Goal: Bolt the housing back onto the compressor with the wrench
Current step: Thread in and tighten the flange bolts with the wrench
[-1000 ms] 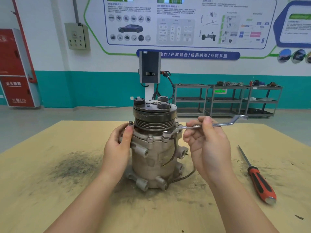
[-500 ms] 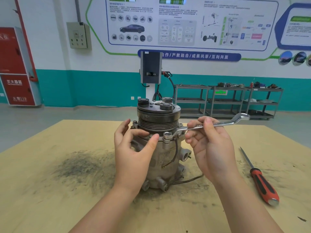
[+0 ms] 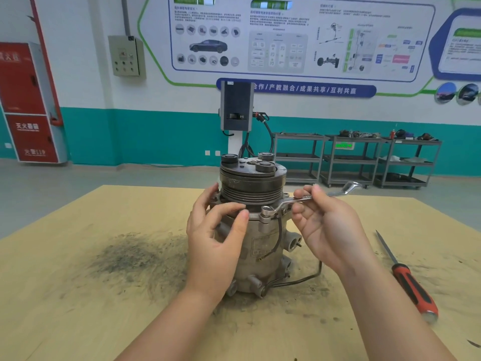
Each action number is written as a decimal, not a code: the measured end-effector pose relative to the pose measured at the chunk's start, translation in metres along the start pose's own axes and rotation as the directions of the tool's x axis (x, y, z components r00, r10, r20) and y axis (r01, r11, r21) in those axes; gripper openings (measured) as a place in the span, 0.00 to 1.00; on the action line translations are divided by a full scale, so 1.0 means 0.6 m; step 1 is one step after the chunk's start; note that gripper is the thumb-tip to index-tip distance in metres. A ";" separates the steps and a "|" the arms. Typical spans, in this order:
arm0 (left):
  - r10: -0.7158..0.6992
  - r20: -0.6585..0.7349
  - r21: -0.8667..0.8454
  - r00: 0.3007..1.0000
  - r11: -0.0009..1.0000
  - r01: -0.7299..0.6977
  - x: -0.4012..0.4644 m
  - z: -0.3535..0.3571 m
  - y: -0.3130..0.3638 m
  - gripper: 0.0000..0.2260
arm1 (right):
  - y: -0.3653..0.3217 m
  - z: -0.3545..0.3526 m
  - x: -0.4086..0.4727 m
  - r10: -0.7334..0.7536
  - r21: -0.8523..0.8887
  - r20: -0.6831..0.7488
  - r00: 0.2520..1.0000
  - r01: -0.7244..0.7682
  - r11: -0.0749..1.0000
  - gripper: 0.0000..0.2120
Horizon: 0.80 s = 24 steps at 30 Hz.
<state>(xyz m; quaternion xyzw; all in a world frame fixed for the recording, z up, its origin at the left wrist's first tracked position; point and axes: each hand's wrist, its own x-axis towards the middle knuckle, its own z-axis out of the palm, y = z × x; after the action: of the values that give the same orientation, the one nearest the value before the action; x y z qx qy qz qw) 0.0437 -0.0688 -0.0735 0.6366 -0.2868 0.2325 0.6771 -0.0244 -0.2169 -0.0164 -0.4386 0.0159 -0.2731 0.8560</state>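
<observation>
Right hand (image 3: 322, 227) pinches the shank of the wrench (image 3: 309, 199); its ring end sits over a bolt (image 3: 266, 213) on the housing flange. Left hand (image 3: 216, 230), fingers loosely spread and gripping nothing, rests against the front of the compressor (image 3: 263, 246), which stands upright mid-bench (image 3: 78, 295) on a dark smear of filings.

Step in hand, by judgement: tightening this flange bolt. The next move calls for the ring fully seated, the body steadied, and a level sweep of the handle.

Writing: the blue wall banner (image 3: 296, 88) carries Chinese characters, including 产教融合 and 成果共享. The red cabinet (image 3: 28, 105) is lettered, partly legible. The compressor's nameplate is too blurred to read. A red-handled screwdriver (image 3: 408, 280) lies well apart, at right.
</observation>
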 end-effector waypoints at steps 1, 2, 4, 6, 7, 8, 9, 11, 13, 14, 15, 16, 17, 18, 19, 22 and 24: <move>0.032 0.025 0.059 0.999 0.998 -0.033 0.000 -0.001 -0.003 0.14 | -0.002 0.000 0.003 0.007 -0.003 0.001 1.000 -0.007 1.000 0.10; 0.048 0.051 0.105 0.997 0.993 -0.054 0.000 -0.001 -0.008 0.21 | -0.004 0.000 0.005 0.020 -0.007 0.001 1.000 -0.020 1.000 0.10; 0.016 0.076 0.126 0.997 0.992 -0.025 0.004 -0.002 -0.017 0.32 | -0.008 0.002 0.008 0.043 -0.022 0.003 0.999 -0.043 0.999 0.10; -0.055 0.097 0.110 0.994 0.993 0.044 0.011 -0.005 -0.026 0.37 | -0.005 0.006 0.007 -0.001 -0.054 0.002 1.000 0.001 0.999 0.10; -0.078 0.104 0.106 0.991 0.992 0.067 0.014 -0.006 -0.031 0.39 | -0.001 0.009 0.005 -0.066 -0.080 0.000 0.998 0.065 0.995 0.10; -0.087 0.106 0.104 0.991 0.992 0.076 0.016 -0.007 -0.035 0.40 | 0.003 0.013 0.000 -0.154 -0.115 0.000 0.988 0.153 0.982 0.09; -0.084 0.102 0.108 0.991 0.991 0.073 0.017 -0.007 -0.039 0.42 | 0.007 0.015 -0.006 -0.255 -0.153 0.008 0.967 0.253 0.955 0.09; -0.065 0.098 0.119 0.993 0.992 0.053 0.019 -0.007 -0.045 0.44 | 0.018 0.018 -0.021 -0.441 -0.206 0.037 0.897 0.439 0.875 0.08; -0.057 0.095 0.118 0.994 0.992 0.046 0.020 -0.008 -0.046 0.46 | 0.034 0.016 -0.034 -0.546 -0.209 0.022 0.838 0.538 0.817 0.08; -0.057 0.094 0.118 0.994 0.992 0.046 0.021 -0.009 -0.045 0.47 | 0.044 0.016 -0.038 -0.569 -0.202 -0.021 0.822 0.554 0.808 0.08; -0.057 0.093 0.122 0.994 0.992 0.046 0.021 -0.009 -0.045 0.48 | 0.053 0.017 -0.041 -0.584 -0.193 -0.071 0.809 0.563 0.803 0.09; -0.059 0.094 0.129 0.994 0.991 0.046 0.021 -0.009 -0.046 0.48 | 0.062 0.020 -0.045 -0.609 -0.193 -0.111 0.785 0.584 0.788 0.09; -0.062 0.098 0.138 0.993 0.989 0.048 0.021 -0.009 -0.046 0.50 | 0.070 0.022 -0.048 -0.661 -0.223 -0.116 0.742 0.629 0.745 0.09; -0.067 0.104 0.150 0.992 0.987 0.051 0.022 -0.009 -0.046 0.51 | 0.077 0.023 -0.051 -0.733 -0.284 -0.073 0.677 0.690 0.666 0.09; -0.070 0.109 0.162 0.992 0.985 0.052 0.022 -0.009 -0.046 0.53 | 0.081 0.023 -0.055 -0.799 -0.348 0.015 0.601 0.753 0.559 0.10; -0.081 0.113 0.187 0.990 0.981 0.059 0.024 -0.009 -0.047 0.54 | 0.092 0.020 -0.064 -0.837 -0.428 0.347 0.424 0.865 0.261 0.09; -0.078 0.117 0.167 0.990 0.984 0.058 0.024 -0.008 -0.050 0.49 | 0.100 0.021 -0.068 -0.785 -0.461 0.511 0.350 0.883 0.093 0.10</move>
<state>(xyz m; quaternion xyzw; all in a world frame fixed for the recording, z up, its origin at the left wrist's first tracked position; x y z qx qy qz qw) 0.0749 -0.0670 -0.0857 0.7125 -0.2860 0.1921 0.6112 -0.0285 -0.1599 -0.0633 -0.6623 -0.1944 -0.6505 0.3169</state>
